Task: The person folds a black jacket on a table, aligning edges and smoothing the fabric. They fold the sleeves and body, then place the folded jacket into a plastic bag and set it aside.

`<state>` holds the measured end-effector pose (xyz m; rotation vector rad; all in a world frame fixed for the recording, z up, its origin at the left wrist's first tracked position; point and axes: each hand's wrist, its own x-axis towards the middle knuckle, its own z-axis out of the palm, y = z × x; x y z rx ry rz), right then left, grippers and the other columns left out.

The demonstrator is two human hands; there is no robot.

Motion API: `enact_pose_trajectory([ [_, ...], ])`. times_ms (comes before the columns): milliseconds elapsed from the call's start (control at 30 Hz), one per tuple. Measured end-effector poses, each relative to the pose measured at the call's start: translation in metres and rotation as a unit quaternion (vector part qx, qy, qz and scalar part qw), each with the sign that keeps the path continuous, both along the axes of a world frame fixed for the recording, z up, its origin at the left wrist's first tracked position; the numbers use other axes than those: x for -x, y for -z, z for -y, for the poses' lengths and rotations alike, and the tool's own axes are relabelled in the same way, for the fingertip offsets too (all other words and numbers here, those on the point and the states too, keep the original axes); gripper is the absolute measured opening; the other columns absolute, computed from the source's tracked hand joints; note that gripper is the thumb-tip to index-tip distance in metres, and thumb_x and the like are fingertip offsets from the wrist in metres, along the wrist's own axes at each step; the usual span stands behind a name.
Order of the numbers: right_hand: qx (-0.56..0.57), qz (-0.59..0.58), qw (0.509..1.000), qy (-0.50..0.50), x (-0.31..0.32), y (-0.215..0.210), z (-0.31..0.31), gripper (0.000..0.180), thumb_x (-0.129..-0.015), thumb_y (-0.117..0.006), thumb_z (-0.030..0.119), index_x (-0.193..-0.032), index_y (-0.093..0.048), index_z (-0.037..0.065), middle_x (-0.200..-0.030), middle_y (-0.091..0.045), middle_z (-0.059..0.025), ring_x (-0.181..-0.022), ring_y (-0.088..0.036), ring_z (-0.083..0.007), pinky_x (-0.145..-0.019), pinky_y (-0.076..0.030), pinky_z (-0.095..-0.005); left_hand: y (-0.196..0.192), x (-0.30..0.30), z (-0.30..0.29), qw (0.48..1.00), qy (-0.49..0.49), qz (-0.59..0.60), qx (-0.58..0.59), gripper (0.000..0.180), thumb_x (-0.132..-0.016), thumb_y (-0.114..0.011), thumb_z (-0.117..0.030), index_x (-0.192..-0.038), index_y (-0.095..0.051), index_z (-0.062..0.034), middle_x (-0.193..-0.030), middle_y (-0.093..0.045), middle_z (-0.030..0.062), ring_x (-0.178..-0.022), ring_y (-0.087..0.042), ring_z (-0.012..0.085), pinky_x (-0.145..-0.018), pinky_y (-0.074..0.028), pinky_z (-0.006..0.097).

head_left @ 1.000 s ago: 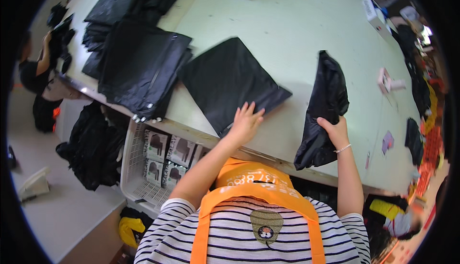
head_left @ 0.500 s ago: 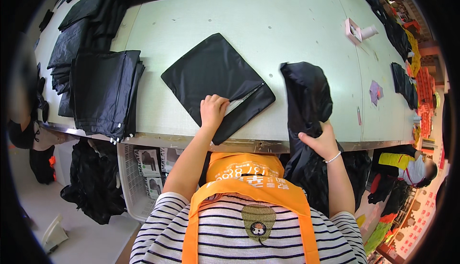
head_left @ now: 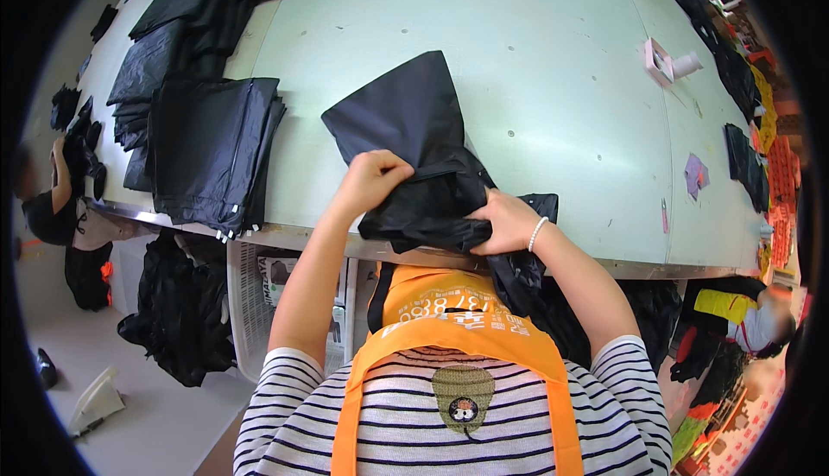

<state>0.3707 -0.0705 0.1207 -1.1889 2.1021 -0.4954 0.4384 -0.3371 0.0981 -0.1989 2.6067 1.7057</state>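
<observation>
A flat black square pouch with a slit along one side lies on the pale table by its front edge. My left hand is closed in a pinch on the pouch's opening edge. Against that opening, my right hand grips a bundle of crumpled, shiny black fabric. Part of the fabric trails to the right and hangs over the table edge. How much of it lies inside the pouch is hidden by the folds and my hands.
Flat black pouches are stacked on the left, with more black piles behind. A pink box and a purple scrap lie on the right. Under the table stands a white basket. Another person works at far left.
My right hand has brought the black fabric leftward from beside the pouch to its opening. My left hand keeps hold of the opening edge, and the pouch has become creased and bent.
</observation>
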Motion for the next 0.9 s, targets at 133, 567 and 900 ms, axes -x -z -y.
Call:
enact_pose_trajectory([
  [133, -0.002, 0.008, 0.999, 0.035, 0.011, 0.005, 0.006, 0.05, -0.058, -0.079, 0.034, -0.102, -0.072, 0.012, -0.108, -0.058, -0.0238, -0.104, -0.054, -0.0356, -0.094, -0.044, -0.0372, 0.038, -0.038, 0.022, 0.961, -0.184, -0.038, -0.203, 0.055, -0.077, -0.054, -0.005, -0.132, -0.048, -0.0033, -0.13, -0.051, 0.0086, -0.114, -0.049, 0.018, -0.094, -0.04, 0.03],
  [567, -0.031, -0.028, 0.997, 0.059, 0.019, 0.0, 0.029, 0.051, -0.062, -0.076, 0.04, -0.101, -0.07, 0.007, -0.118, -0.054, -0.0238, -0.106, -0.056, -0.0355, -0.094, -0.046, -0.039, 0.094, -0.04, -0.035, 0.909, -0.333, 0.08, -0.237, 0.017, -0.085, -0.057, -0.009, -0.084, -0.064, 0.0065, -0.067, -0.062, 0.0045, -0.057, -0.054, 0.013, -0.054, -0.045, 0.032],
  [900, -0.102, -0.104, 0.983, 0.116, 0.02, -0.016, 0.041, 0.049, -0.062, -0.072, 0.034, -0.09, -0.068, -0.006, -0.116, -0.054, -0.0265, -0.102, -0.057, -0.038, -0.089, -0.049, -0.0406, 0.014, -0.058, -0.116, 0.932, 0.001, -0.087, 0.352, 0.013, -0.079, -0.058, -0.016, -0.07, -0.053, -0.0086, -0.06, -0.059, 0.0118, -0.056, -0.059, 0.0317, -0.049, -0.047, 0.041],
])
